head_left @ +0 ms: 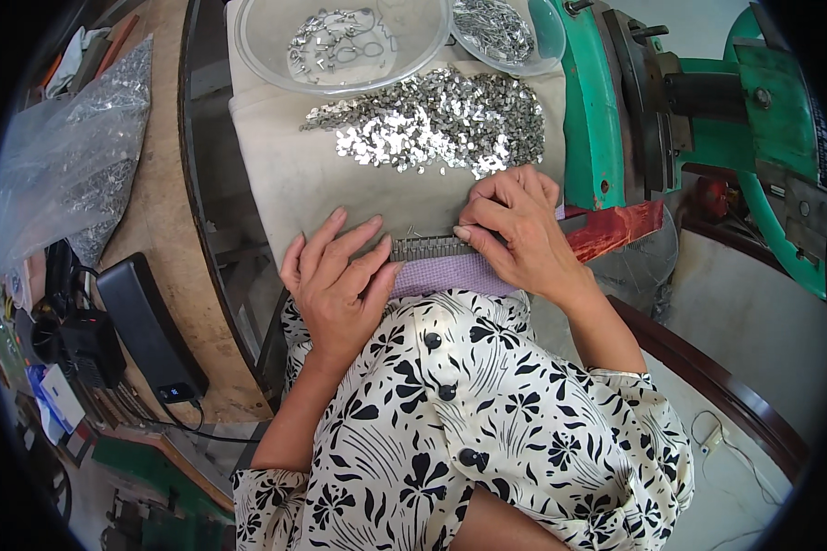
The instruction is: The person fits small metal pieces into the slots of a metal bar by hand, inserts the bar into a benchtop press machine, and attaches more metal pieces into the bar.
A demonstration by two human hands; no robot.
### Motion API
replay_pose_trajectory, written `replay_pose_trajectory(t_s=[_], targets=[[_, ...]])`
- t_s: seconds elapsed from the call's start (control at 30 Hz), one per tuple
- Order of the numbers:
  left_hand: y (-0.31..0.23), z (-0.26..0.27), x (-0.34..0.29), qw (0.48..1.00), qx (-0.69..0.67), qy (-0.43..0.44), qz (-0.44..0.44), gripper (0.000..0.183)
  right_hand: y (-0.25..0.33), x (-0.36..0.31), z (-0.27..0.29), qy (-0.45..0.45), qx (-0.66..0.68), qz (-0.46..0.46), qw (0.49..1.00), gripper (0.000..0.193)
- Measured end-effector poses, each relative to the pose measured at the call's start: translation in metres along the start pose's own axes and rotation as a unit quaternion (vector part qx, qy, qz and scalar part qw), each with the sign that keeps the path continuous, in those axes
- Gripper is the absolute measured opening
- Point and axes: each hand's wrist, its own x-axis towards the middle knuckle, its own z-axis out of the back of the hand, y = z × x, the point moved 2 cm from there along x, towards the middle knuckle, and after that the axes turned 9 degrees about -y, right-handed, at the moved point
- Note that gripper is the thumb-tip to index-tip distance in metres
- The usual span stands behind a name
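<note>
A narrow metal strip with a row of small slots or pins (424, 248) lies crosswise in front of me, along the near edge of the cloth. My left hand (335, 280) has its thumb and index finger closed about the strip's left end, its other fingers spread over the cloth. Over the strip's right part, my right hand (521, 230) is bent into a pinch, thumb and index tip close together; whatever lies between them is too small to make out. A few small metal pins (413, 230) rest just beyond the strip. Purple woven fabric (450, 276) shows beneath it.
Beyond my hands, small shiny metal pieces (432, 119) are heaped on the beige cloth (280, 151). Two clear plastic bowls (248, 41) (553, 41) hold metal parts. A green machine (590, 110) stands right; a wooden bench (170, 230) with a bag of parts (110, 138) is left.
</note>
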Motion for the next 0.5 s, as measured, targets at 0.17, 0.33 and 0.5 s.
replay_pose_trajectory(t_s=[0.17, 0.33, 0.5], targets=[[-0.0001, -0.0005, 0.0003, 1.000, -0.005, -0.001, 0.002, 0.022, 0.0002, -0.0007, 0.0004, 0.011, -0.006, -0.007, 1.000, 0.011], [-0.0009, 0.0008, 0.0000, 1.000, -0.004, -0.002, 0.003, 0.023, -0.0013, -0.0013, 0.0027, -0.017, -0.012, 0.032, 0.999, 0.011], [-0.0003, 0.0011, -0.0011, 1.000, -0.009, -0.004, 0.006, 0.022, -0.0009, 0.0022, 0.0049, -0.015, 0.025, -0.002, 1.000, 0.009]])
